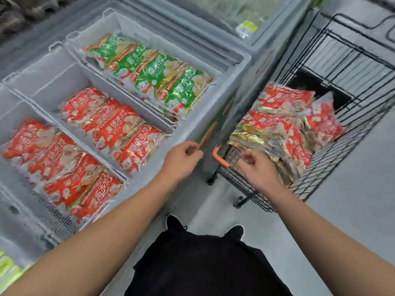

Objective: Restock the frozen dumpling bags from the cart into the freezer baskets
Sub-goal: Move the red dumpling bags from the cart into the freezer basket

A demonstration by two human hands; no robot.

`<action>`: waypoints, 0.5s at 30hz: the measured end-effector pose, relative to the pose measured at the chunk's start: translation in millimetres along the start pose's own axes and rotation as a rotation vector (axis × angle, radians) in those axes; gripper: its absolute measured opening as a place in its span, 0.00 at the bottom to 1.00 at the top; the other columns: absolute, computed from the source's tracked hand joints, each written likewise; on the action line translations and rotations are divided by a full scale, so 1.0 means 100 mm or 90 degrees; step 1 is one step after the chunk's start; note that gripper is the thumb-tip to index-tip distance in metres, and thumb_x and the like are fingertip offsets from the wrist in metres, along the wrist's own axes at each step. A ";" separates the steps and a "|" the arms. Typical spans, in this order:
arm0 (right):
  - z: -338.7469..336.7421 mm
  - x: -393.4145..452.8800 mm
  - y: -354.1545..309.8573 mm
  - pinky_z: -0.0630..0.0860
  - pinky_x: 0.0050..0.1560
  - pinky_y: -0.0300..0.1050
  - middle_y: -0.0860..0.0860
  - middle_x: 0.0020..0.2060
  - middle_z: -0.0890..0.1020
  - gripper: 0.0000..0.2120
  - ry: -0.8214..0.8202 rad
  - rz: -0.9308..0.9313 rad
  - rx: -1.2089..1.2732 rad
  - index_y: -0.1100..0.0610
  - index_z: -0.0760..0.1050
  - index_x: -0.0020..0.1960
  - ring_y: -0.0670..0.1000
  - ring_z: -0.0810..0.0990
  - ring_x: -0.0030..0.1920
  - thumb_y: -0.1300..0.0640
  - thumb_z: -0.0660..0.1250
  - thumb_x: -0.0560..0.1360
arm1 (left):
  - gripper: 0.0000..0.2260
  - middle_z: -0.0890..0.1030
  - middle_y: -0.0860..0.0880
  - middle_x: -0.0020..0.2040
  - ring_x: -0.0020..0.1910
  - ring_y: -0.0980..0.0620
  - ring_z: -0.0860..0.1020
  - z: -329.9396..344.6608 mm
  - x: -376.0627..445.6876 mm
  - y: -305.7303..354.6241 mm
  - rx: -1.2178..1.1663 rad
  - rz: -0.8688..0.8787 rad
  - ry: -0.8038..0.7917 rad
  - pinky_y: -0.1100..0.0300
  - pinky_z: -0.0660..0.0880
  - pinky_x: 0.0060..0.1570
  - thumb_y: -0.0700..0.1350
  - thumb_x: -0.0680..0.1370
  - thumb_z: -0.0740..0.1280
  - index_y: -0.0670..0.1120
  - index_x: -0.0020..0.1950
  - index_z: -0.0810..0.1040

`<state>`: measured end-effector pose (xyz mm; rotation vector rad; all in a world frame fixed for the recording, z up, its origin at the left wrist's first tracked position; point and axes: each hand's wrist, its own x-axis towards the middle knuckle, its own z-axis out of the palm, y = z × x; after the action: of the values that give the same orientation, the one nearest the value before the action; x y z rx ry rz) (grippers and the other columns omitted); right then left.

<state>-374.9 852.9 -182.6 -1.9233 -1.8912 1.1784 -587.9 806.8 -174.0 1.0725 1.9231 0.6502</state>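
A black wire cart (352, 67) on the right holds a pile of red dumpling bags (277, 129). My right hand (258, 167) hovers over the near edge of that pile, fingers loosely curled, holding nothing. My left hand (181, 159) hangs over the freezer's front corner, fingers loosely bent and empty. The open chest freezer (215, 133) on the left has three white baskets. The far basket (111, 20) holds green bags (149, 71). The middle basket (53, 82) holds red bags (111, 127). The near basket (25, 221) also holds red bags (64, 169).
The cart's orange handle end (220, 157) sits between my hands, close to the freezer wall. A second freezer (245, 24) with a glass lid stands behind. Grey floor (352, 199) spreads to the right of the cart. My black shoes (175, 223) stand below.
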 end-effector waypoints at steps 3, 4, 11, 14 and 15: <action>-0.42 -0.12 0.54 0.73 0.66 0.51 0.50 0.60 0.79 0.17 0.034 0.051 0.035 0.55 0.76 0.66 0.50 0.77 0.62 0.54 0.67 0.78 | 0.12 0.83 0.50 0.57 0.58 0.52 0.79 0.50 -0.02 0.33 0.053 0.047 -0.037 0.65 0.69 0.54 0.48 0.78 0.68 0.48 0.60 0.82; -0.55 -0.14 0.69 0.73 0.65 0.50 0.49 0.59 0.79 0.17 0.049 0.064 0.048 0.55 0.77 0.65 0.50 0.77 0.61 0.54 0.68 0.78 | 0.12 0.83 0.50 0.57 0.58 0.52 0.79 0.65 -0.02 0.42 0.056 0.052 -0.045 0.63 0.70 0.56 0.47 0.78 0.68 0.48 0.60 0.82; -1.34 -0.10 1.59 0.76 0.57 0.48 0.49 0.54 0.81 0.16 0.125 0.118 0.096 0.53 0.79 0.60 0.50 0.79 0.55 0.47 0.71 0.75 | 0.15 0.83 0.51 0.57 0.56 0.53 0.80 1.64 0.05 1.10 0.082 0.087 -0.102 0.56 0.73 0.64 0.48 0.77 0.69 0.48 0.63 0.81; -1.51 0.02 1.78 0.73 0.51 0.43 0.50 0.56 0.80 0.14 0.138 0.141 0.116 0.54 0.78 0.60 0.50 0.77 0.53 0.53 0.71 0.75 | 0.16 0.82 0.53 0.57 0.57 0.54 0.79 1.92 0.17 1.34 0.118 0.108 -0.139 0.60 0.72 0.62 0.49 0.78 0.69 0.48 0.64 0.80; -1.55 0.08 1.84 0.71 0.50 0.42 0.50 0.57 0.80 0.14 0.139 0.146 0.121 0.54 0.78 0.61 0.49 0.77 0.52 0.54 0.70 0.76 | 0.16 0.81 0.53 0.58 0.57 0.55 0.78 2.00 0.24 1.42 0.129 0.114 -0.154 0.61 0.71 0.61 0.49 0.78 0.68 0.48 0.66 0.79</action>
<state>-137.9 889.1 -200.2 -2.1045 -1.4278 1.1090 -363.4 907.9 -184.5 1.3950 1.7225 0.4055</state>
